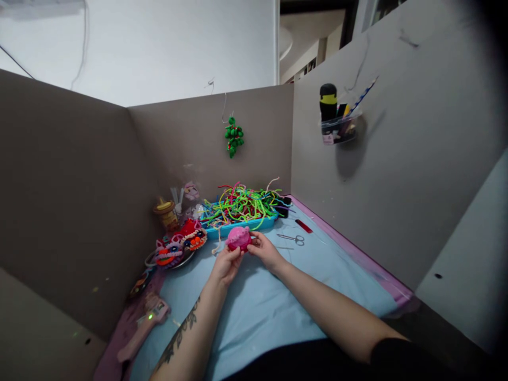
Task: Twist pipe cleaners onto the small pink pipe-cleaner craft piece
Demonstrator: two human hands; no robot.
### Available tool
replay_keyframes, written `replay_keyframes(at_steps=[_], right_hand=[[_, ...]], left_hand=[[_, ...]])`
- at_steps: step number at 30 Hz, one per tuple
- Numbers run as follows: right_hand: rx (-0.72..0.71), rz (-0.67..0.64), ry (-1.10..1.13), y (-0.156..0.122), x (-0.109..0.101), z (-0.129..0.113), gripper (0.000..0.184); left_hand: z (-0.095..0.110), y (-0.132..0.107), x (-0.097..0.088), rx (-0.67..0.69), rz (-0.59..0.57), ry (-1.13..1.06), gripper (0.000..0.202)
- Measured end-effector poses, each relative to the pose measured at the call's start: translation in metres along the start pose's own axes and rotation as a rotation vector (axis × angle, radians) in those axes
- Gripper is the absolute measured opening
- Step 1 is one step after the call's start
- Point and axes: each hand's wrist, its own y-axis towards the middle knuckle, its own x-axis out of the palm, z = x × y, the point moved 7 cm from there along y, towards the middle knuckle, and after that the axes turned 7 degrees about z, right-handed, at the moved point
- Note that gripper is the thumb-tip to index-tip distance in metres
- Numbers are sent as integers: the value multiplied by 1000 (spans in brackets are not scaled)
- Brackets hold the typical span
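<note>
A fuzzy pink ball-shaped craft piece [238,237] is held between both hands above the light blue table cover [278,312]. My left hand [226,263] grips it from below and the left, fingers curled round it. My right hand [265,250] pinches its right side with thumb and fingertips. Just behind them stands a blue tray [238,226] heaped with green, red and yellow pipe cleaners [242,203].
Small scissors [293,238] and a red stick [304,226] lie right of the hands. Colourful pipe-cleaner figures [178,244] sit on the left, a glue gun [145,323] nearer me. Grey board walls surround the table; a green ornament [234,136] and a pen cup [337,124] hang on them.
</note>
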Motion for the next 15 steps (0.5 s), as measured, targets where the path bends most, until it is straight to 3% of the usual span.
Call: replay_keyframes(at_steps=[5, 10, 12, 15], right_hand=[[5, 0, -3, -3, 3, -5, 40], [-8, -58, -85, -6, 6, -5, 32], [-74, -32, -177, -6, 3, -8, 26], [-244, 113, -341, -7, -9, -23, 17]], left_hand=[[-2, 3, -15, -55, 158, -74, 5], [2, 5, -16, -74, 156, -199, 14], [4, 4, -16, -44, 158, -197, 12], [5, 1, -14, 13, 135, -100, 22]])
